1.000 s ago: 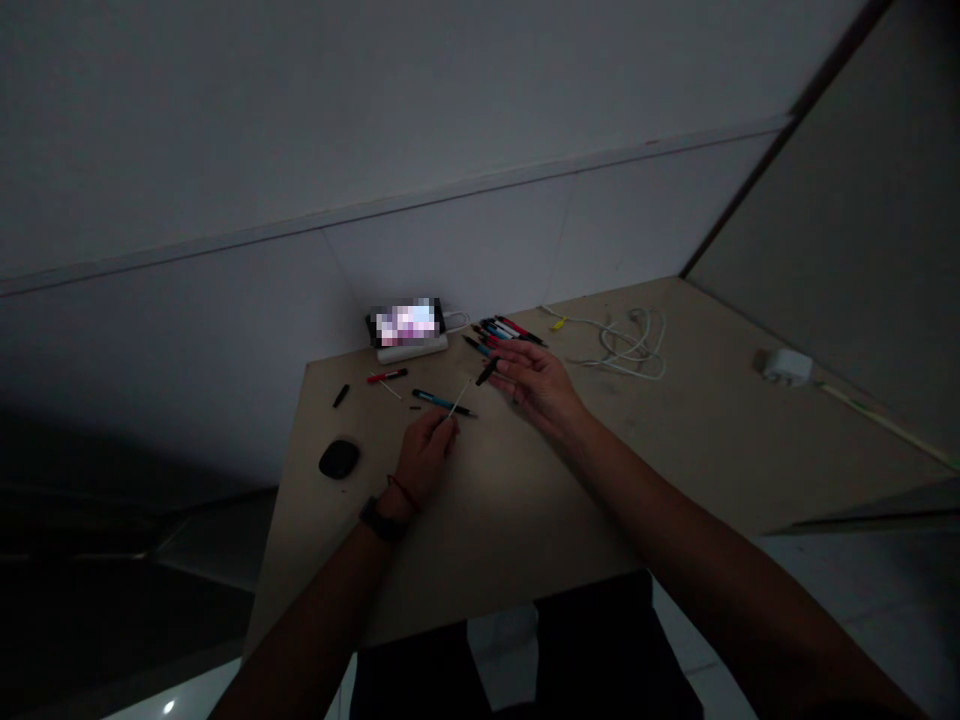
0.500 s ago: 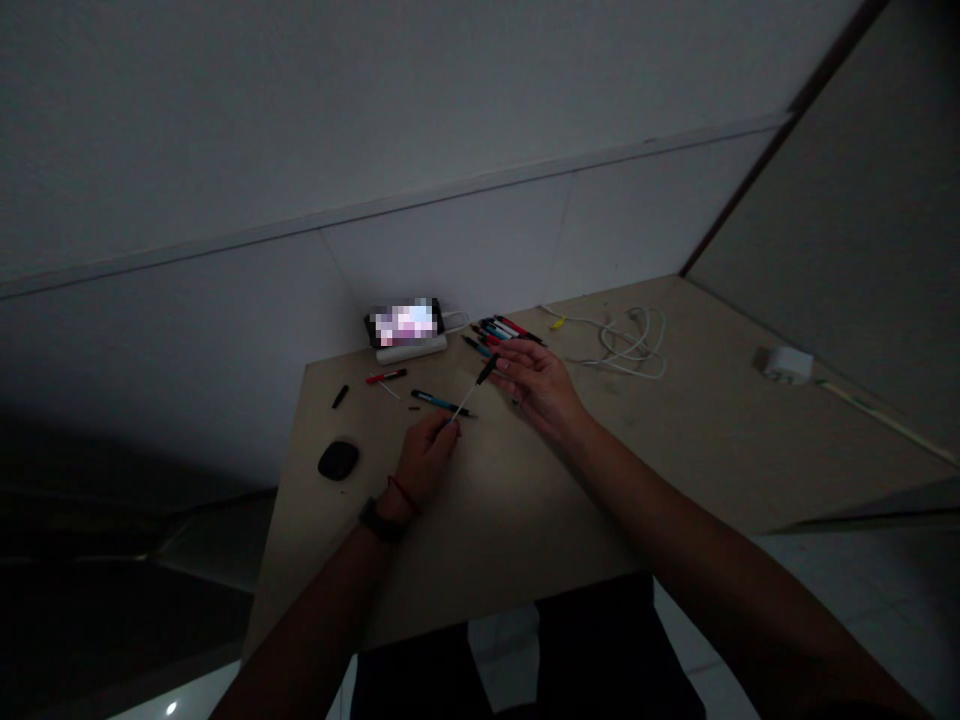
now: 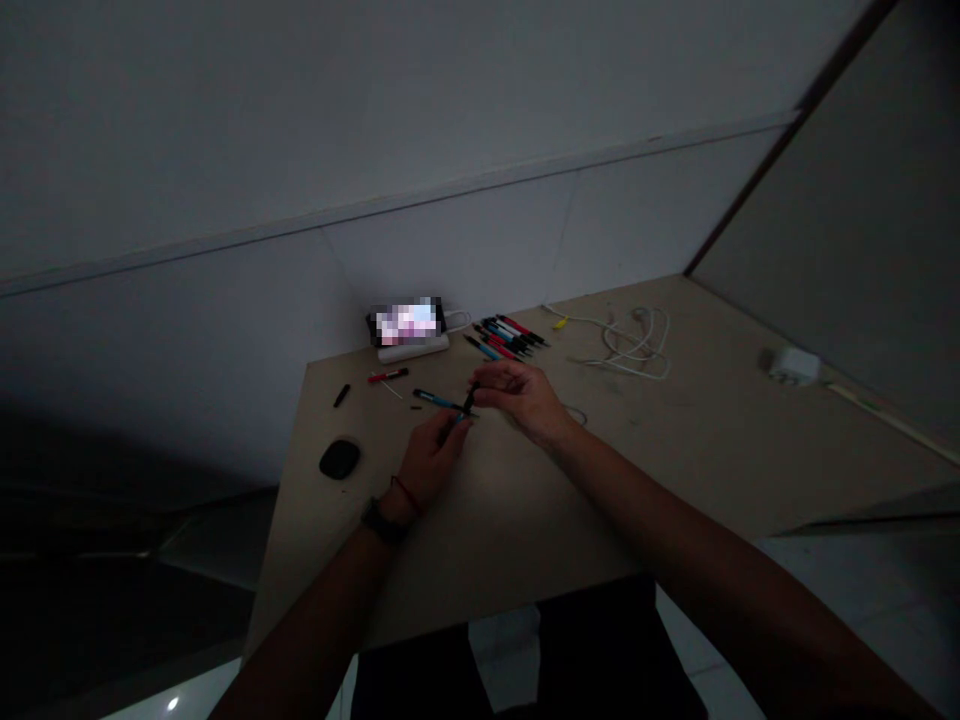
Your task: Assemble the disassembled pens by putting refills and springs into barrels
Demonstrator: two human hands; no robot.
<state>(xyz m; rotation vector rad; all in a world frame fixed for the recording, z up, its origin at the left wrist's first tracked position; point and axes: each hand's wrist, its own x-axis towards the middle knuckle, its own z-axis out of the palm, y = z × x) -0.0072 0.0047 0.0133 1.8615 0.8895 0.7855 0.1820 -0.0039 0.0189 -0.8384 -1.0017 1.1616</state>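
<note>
My left hand (image 3: 429, 462) and my right hand (image 3: 519, 398) meet over the middle of a dim beige table (image 3: 675, 450). The left hand's fingers are pinched on the lower end of a thin pen refill. The right hand's fingers are closed on a short black pen part (image 3: 469, 399) that sits on the refill's upper end. A blue pen (image 3: 435, 400) lies on the table just behind the fingertips. A row of several red, blue and black pens (image 3: 506, 336) lies farther back.
A phone (image 3: 407, 321) with a lit screen leans on a white block at the wall. A red pen (image 3: 387, 376), a small black cap (image 3: 341, 395) and a black oval case (image 3: 339, 458) lie at the left. White cables (image 3: 634, 345) and a charger (image 3: 793, 365) lie right.
My right hand has moved left and toward me, bringing the black pen part down along the thin refill to my left hand's fingertips. The left hand stayed about where it was.
</note>
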